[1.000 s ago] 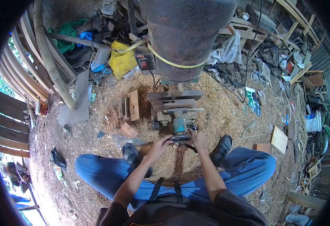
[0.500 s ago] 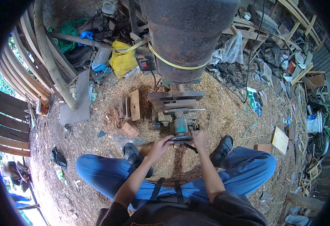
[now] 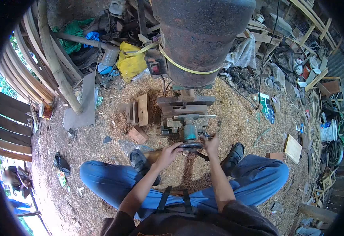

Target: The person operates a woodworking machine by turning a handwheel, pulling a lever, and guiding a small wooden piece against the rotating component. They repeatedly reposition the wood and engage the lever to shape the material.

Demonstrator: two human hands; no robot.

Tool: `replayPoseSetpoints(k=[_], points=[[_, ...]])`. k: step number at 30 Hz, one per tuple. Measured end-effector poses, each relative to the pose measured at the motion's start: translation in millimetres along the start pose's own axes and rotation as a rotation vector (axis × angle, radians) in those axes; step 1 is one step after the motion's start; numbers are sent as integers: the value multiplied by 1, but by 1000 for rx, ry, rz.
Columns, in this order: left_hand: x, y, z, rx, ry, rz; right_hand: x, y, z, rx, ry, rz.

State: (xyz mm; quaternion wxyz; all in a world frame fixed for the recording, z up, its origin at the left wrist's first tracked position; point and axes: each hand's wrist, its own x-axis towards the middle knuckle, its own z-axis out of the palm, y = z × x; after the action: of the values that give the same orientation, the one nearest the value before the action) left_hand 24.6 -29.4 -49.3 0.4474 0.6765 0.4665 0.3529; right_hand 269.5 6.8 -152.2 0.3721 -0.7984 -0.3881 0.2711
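My left hand [image 3: 168, 156] is closed on the left side of a dark handwheel [image 3: 190, 146]. The wheel sits at the front of a metal slide with a green cylindrical housing [image 3: 190, 133]. To the right of that housing, my right hand [image 3: 211, 145] has its fingers curled at a small dark handle [image 3: 207, 136]; the palm side is hidden. Behind the housing is a rusty metal vise [image 3: 185, 109] with long jaws. Over it hangs the large dark machine body [image 3: 203, 43], with a yellow strap [image 3: 187, 70] around it.
Left of the vise stand a wooden block [image 3: 143, 110] and a reddish block [image 3: 137, 134] on sawdust. A switch box [image 3: 155, 67] with a red button hangs beside the machine. A black cable [image 3: 259, 78] runs down at right. A pale board [image 3: 293, 148] lies near my right knee.
My right hand has shifted slightly right and its fingers have changed position at the small handle. My left hand stays on the handwheel. The whole view has shifted slightly.
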Motion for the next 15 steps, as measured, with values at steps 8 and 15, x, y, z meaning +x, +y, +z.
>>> replayPoseSetpoints(k=[8,15], points=[[-1,-3,1,28,27,34,-13,-40,-27,189,92,-64],[-2,-2,-1,-31,-21,-69,-9,-21,-21,72,-17,-123]])
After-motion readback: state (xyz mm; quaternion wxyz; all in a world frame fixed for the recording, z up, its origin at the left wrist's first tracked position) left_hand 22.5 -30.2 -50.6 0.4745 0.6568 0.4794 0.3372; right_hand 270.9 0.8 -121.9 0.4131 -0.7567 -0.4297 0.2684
